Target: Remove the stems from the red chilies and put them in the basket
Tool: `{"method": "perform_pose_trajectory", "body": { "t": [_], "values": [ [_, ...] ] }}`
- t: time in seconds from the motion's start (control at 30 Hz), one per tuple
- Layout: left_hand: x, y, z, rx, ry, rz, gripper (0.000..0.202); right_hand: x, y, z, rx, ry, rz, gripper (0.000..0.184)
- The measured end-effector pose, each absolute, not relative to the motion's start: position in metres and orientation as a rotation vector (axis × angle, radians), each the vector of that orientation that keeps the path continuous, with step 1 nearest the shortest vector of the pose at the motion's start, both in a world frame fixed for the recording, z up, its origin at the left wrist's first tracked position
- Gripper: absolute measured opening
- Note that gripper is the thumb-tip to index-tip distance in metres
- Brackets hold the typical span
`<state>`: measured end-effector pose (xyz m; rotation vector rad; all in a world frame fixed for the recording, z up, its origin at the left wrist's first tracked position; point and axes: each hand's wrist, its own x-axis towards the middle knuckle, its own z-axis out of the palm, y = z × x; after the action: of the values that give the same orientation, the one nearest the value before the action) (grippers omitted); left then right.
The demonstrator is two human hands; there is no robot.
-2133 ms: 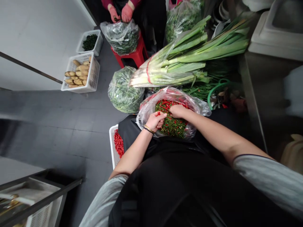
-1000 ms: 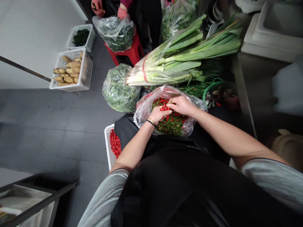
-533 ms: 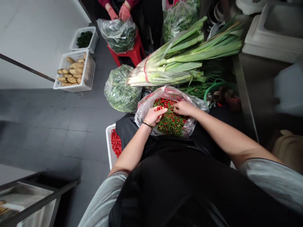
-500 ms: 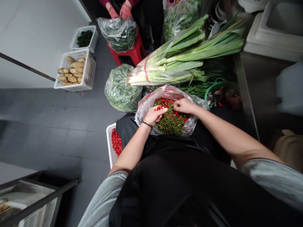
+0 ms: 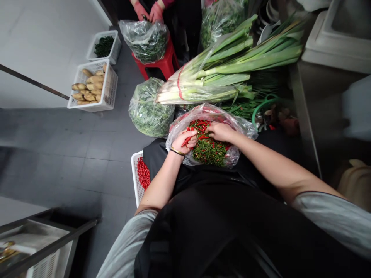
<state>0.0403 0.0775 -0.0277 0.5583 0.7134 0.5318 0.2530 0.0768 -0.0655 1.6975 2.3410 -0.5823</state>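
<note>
On my lap lies a clear plastic bag [image 5: 181, 122], its mouth wide, full of red chilies [image 5: 211, 151] with green stems. My left hand [image 5: 185, 141] is closed around several red chilies at the bag's left side. Over the chilies at the upper right, my right hand [image 5: 219, 131] has its fingers pinched together at a red chili; the fingertips are partly hidden. Beside my left leg stands a white basket [image 5: 135, 170] holding loose red chilies [image 5: 143, 173] with no green stems showing.
A big bundle of leeks [image 5: 203, 79] lies just beyond the bag. Bagged greens [image 5: 151, 108] sit to its left. A co-worker's pink-gloved hands [image 5: 149, 12] work at a bag on a red stool [image 5: 169, 58]. Further left is a crate [image 5: 108, 88] of brown roots; a metal counter [image 5: 304, 116] edges the right.
My right hand has moved left across the chilies, nearer my left hand. My left hand has shifted slightly left and its fingers have curled more around its chilies.
</note>
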Motion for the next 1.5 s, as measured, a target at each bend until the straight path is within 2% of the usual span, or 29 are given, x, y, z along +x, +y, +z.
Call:
{"method": "perform_pose_trajectory", "body": {
  "t": [0.17,0.33,0.4,0.47,0.57,0.63,0.8,0.87,1.1,1.2,1.3,1.37,1.5],
  "values": [
    [0.049,0.078,-0.024,0.992,0.98,0.536,0.031,0.242,0.081,-0.071,1.511,2.258,-0.528,0.027],
    [0.077,0.093,-0.024,1.896,1.251,0.394,0.011,0.261,0.085,-0.034,1.479,2.567,-0.594,0.024],
    [0.084,0.099,-0.023,1.988,1.183,0.337,0.01,0.269,0.086,-0.015,1.457,2.773,-0.846,0.026],
    [0.085,0.102,-0.02,1.871,1.084,0.399,0.012,0.277,0.086,-0.003,1.498,2.855,-1.273,0.034],
    [0.07,0.097,-0.009,1.552,0.945,0.515,0.021,0.286,0.084,-0.005,1.58,2.662,-1.78,0.047],
    [0.048,0.09,0.002,1.38,0.934,0.603,0.024,0.286,0.083,-0.019,1.596,2.492,-1.671,0.047],
    [-0.016,0.079,0.025,1.007,1.133,0.826,0.026,0.264,0.084,-0.065,1.656,2.249,-0.628,0.029],
    [-0.023,0.077,0.022,0.855,1.056,0.79,0.027,0.257,0.086,-0.069,1.612,2.266,-0.522,0.026],
    [0.051,0.057,-0.019,0.48,0.771,0.543,0.024,0.26,0.054,-0.017,1.956,2.796,-0.697,0.03],
    [0.072,0.051,-0.029,0.418,0.831,0.572,0.028,0.247,0.013,-0.012,1.824,3.012,-0.787,0.03],
    [0.071,0.044,-0.03,0.485,0.888,0.627,0.031,0.237,-0.013,-0.018,1.608,3.143,-1.05,0.025],
    [0.066,0.04,-0.028,0.585,0.944,0.653,0.035,0.238,-0.015,-0.019,1.721,3.054,-1.309,0.026],
    [0.06,0.033,-0.02,0.889,1.028,0.64,0.037,0.247,0.007,-0.007,2.038,2.575,-1.728,0.043]
  ]
}}
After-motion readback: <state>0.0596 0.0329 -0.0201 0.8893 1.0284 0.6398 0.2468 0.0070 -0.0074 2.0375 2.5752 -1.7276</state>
